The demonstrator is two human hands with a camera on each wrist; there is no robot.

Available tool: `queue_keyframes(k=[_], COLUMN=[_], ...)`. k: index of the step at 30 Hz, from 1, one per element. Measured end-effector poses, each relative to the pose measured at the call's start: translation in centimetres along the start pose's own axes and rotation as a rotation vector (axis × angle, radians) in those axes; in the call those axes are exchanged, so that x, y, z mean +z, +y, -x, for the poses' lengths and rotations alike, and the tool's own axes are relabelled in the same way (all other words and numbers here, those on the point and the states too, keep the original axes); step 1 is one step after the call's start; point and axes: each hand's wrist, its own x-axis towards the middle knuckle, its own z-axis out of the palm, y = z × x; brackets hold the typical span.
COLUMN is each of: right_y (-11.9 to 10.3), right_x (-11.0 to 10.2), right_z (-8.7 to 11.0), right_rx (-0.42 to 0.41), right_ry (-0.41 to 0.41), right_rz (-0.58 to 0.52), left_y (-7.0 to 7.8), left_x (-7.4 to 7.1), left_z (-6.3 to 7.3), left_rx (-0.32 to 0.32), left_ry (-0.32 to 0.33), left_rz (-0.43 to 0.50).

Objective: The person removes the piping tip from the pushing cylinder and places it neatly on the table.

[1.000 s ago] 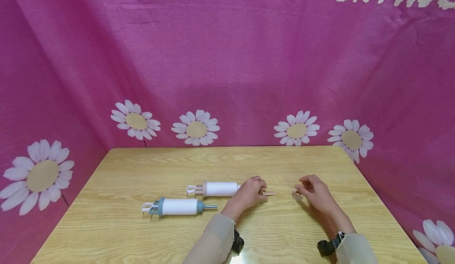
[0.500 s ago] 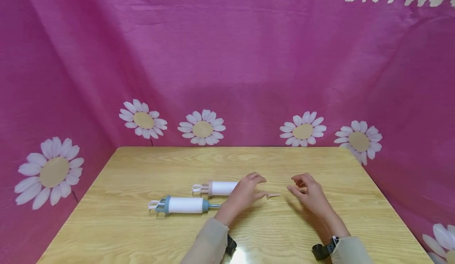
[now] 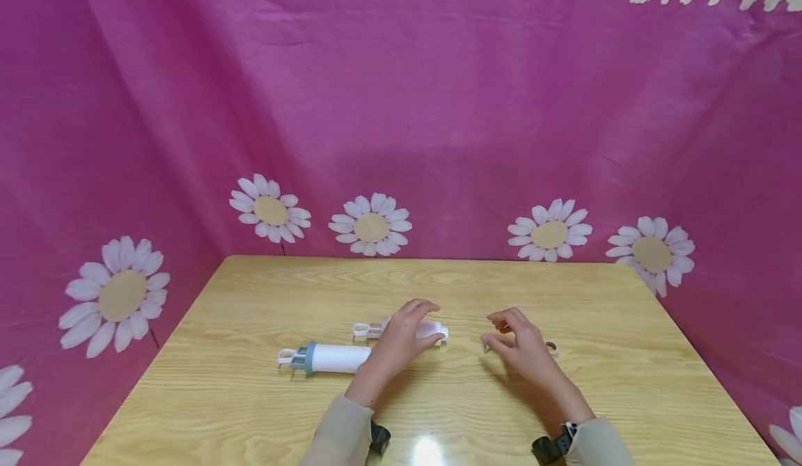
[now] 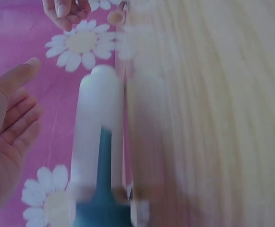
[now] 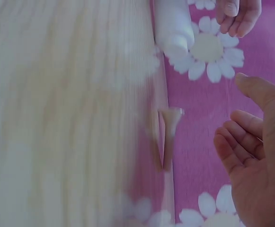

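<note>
Pink cloth (image 3: 401, 118) fills twelve o'clock; left hand (image 3: 397, 344) gapes wide near white tube (image 3: 429, 328), right hand (image 3: 525, 347) parts loosely near nozzle (image 5: 169, 135).

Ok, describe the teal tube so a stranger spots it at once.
On the table, find the left hand. Left of its wrist, in front of the pinkish tube, lies the teal tube. Its collar is teal; its neighbour's is pinkish.

On the desk (image 3: 476, 285), the front tube (image 3: 340, 359) is set toward the left edge, the rear tube (image 3: 429, 328) behind it, the nozzle (image 5: 170, 132) and ring (image 3: 557, 348) toward the right.
</note>
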Motion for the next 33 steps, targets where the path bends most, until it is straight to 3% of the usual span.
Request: queue_keyframes(k=[6, 17, 26, 33], right_y=[-1.6, -4.8, -7.4, -9.0], right_x=[1.8, 5.1, 7.5, 9.1], right_z=[-0.5, -1.5, -2.2, -2.5], right_rx=[-0.032, -0.112, -0.171, -0.23], right_ry=[-0.027, -0.081, -0.155, -0.226], right_rz=[-0.038, -0.101, -0.126, -0.092], left_y=[-1.4, -4.1, -6.6, -8.7], left_x=[-1.9, -5.8, -9.3, -11.2], left_z=[1.6, 4.8, 8.2, 9.9], left_rx=[0.003, -0.027, -0.162, -0.249], left_ry=[0.051, 0.011, -0.01, -0.113], left_rz=[0.022, 0.023, -0.049, -0.064])
